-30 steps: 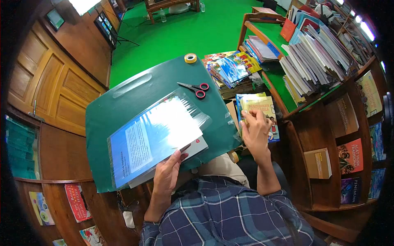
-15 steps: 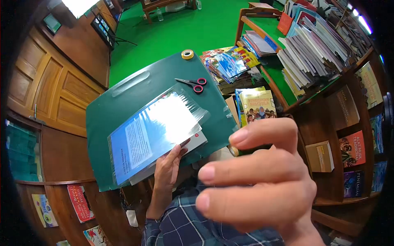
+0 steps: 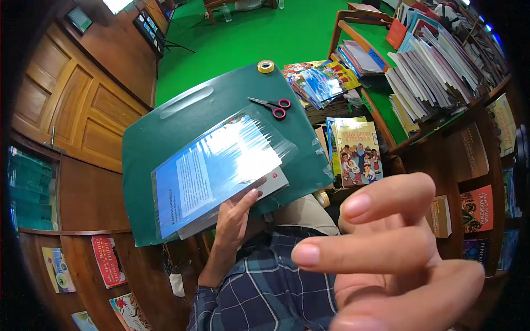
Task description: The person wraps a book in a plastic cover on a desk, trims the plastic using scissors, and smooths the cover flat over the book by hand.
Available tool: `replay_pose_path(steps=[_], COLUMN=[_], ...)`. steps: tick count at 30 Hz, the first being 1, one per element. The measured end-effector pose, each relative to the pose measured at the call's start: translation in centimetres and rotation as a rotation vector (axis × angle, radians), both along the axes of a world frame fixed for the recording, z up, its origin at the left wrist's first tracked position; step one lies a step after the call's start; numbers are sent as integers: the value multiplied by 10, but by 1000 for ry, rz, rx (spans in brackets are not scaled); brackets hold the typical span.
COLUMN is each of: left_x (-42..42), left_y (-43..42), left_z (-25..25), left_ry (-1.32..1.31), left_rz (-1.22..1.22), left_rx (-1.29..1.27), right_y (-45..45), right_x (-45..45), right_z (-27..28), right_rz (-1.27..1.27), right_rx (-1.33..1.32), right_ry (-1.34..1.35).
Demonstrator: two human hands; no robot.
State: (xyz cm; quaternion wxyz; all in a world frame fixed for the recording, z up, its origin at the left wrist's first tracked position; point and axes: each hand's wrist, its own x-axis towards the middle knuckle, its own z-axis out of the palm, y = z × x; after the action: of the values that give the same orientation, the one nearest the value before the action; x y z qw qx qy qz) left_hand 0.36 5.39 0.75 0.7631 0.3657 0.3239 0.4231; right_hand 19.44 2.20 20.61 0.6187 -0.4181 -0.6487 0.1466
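A blue-backed book (image 3: 196, 185) lies at a slant on the green tabletop, with glossy clear plastic film (image 3: 279, 143) over its cover and sticking out past its edges. My left hand (image 3: 232, 220) grips the book's near edge, thumb on top and the other fingers hidden beneath. Close to the camera, my right hand (image 3: 397, 248) is raised with bent fingers apart and nothing visible in them. Beyond the book are scissors (image 3: 273, 105) with dark red handles, blades apart. A yellow tape roll (image 3: 265, 67) sits at the table's far corner.
The green table (image 3: 138, 143) has a worn right edge. To its right stand book stacks, one topped by a yellow-covered book (image 3: 356, 149). A second tape roll (image 3: 322, 198) is near my lap. Wooden display shelves (image 3: 464, 138) flank the right side.
My right hand has shifted down and right in view, its fingers farther apart. My left hand keeps its hold on the book. The whole view has shifted slightly.
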Motion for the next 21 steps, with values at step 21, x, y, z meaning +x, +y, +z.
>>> replay_pose_path(steps=[21], left_x=[19], left_y=[-4], left_z=[-3], left_ry=[-411], left_rz=[203], left_rx=[-95], right_y=[87], right_x=[46], right_z=[-154], right_rz=[247], right_rx=[-793], right_ry=[254])
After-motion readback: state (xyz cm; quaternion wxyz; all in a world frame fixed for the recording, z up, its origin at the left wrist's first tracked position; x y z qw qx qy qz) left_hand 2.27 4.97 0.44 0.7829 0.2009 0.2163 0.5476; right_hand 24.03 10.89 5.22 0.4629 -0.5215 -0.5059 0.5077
